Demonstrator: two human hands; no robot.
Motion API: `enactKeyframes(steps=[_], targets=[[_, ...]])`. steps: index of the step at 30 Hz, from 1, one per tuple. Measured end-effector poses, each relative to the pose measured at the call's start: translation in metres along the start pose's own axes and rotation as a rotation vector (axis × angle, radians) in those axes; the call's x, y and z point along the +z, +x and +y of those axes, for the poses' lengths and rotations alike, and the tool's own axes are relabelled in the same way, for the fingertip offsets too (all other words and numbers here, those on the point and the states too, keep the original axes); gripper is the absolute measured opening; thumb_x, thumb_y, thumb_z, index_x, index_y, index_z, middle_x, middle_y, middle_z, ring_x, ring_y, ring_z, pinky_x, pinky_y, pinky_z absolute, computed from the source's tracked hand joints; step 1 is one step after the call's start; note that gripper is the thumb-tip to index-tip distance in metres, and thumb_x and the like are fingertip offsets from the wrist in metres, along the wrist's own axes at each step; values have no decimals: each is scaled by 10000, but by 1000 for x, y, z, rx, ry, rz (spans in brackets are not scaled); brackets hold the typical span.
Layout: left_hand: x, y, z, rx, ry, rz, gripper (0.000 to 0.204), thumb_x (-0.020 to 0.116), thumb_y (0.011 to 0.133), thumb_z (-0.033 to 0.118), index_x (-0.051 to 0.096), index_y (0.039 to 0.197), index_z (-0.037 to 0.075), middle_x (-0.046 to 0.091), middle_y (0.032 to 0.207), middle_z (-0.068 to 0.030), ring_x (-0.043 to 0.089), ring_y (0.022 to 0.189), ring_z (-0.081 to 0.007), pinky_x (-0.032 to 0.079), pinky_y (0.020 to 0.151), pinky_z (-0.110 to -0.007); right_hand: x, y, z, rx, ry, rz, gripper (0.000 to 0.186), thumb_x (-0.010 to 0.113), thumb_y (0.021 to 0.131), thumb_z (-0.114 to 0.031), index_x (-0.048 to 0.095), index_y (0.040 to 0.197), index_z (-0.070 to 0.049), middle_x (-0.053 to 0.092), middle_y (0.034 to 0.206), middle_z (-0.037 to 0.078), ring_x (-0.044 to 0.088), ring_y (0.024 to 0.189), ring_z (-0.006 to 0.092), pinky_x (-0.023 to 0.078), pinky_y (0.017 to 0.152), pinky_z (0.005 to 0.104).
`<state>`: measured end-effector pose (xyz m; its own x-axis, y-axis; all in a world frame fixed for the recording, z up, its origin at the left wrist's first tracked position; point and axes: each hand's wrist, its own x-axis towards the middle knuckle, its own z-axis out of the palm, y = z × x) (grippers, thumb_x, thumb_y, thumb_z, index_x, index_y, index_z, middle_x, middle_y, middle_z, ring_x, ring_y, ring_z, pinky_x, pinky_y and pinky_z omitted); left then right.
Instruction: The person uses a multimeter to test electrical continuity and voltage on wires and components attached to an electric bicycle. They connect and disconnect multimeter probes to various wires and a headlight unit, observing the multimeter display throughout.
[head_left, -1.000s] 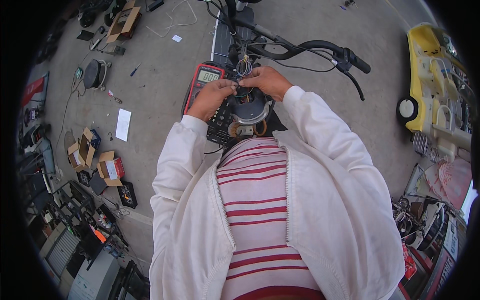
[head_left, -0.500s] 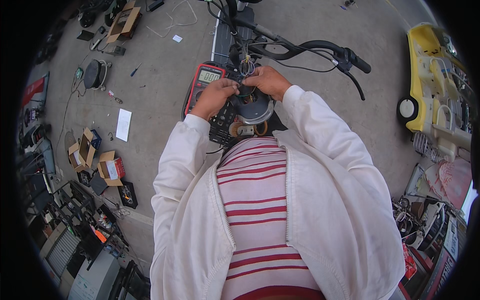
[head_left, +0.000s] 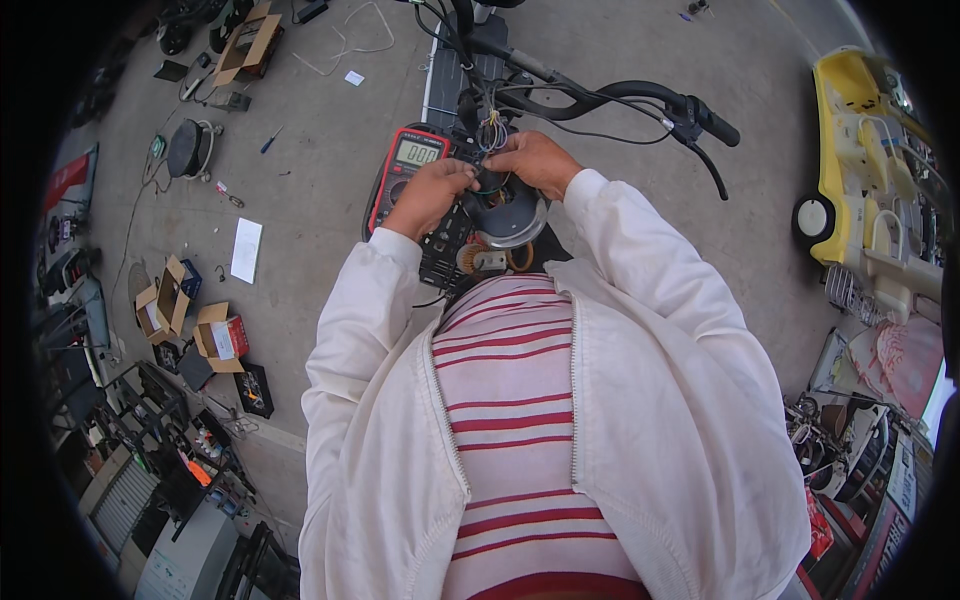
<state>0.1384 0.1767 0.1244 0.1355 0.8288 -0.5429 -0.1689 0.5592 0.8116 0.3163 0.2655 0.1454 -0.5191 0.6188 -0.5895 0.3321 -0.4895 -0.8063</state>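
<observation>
The left hand (head_left: 432, 198) bends inward at the wrist, its thumb and fingertips drawn together in a pinch that meets the fingertips of the right hand (head_left: 540, 162), which slants in from the other side with knuckles up and fingers curled. Both work close to thin wires (head_left: 491, 132); the gap between the fingertips is too small and dark to tell whether either hand actually grips a strand. The wires, a loose, looping tangle of fine coloured strands, hang just beyond the right fingertips.

Just outside the left hand lies a multimeter (head_left: 396, 186), a boxy dark body in a red casing with a grey display. Nearer the body than both hands sits a lamp housing (head_left: 512, 220), smooth, dark and rounded, with a shiny curved rim. Below the left wrist are a black slotted panel (head_left: 438, 262) and a copper-coloured coil (head_left: 467, 258). Beyond the right hand, a black tubular handlebar (head_left: 640, 89) curves outward to a thick grip (head_left: 720, 126) and a slim, bent lever (head_left: 711, 168). Both forearms reach forward in white, softly creased sleeves (head_left: 362, 300), elbows held wide.
</observation>
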Motion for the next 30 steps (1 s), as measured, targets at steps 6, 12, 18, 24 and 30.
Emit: enactKeyframes(steps=[6,12,18,24,30], targets=[[5,-1,-2,73,53,18,160,553,909,115,609,1022,16,628,879,-9,548,783,-80,410,712,-211,1,-1,-3,-20,-89,32,247,741,748,-99,661,914,66,668,823,113,617,721,172,507,677,306],[13,-6,4,81,17,50,191,570,880,62,602,1038,-40,643,894,-60,591,829,-119,440,778,-225,2,-5,-6,-27,-99,65,221,730,740,-72,661,888,78,668,804,120,621,696,173,508,646,299],[14,-6,4,71,-9,62,192,559,886,31,595,1049,-62,643,901,-81,603,851,-139,452,804,-236,-2,0,2,-48,-75,24,188,711,746,-65,663,866,72,661,783,114,613,678,169,502,632,299],[12,-5,1,57,-24,54,181,546,889,26,593,1044,-55,645,902,-88,597,849,-148,448,802,-242,-3,2,4,-51,-102,14,173,699,756,-76,665,859,58,657,780,103,605,674,163,499,631,299],[10,0,-5,69,-59,46,149,543,879,19,578,1018,-25,648,887,-94,593,831,-147,437,778,-245,-1,0,4,-51,-73,32,179,699,756,-80,662,862,60,657,789,104,607,681,163,503,637,301]])
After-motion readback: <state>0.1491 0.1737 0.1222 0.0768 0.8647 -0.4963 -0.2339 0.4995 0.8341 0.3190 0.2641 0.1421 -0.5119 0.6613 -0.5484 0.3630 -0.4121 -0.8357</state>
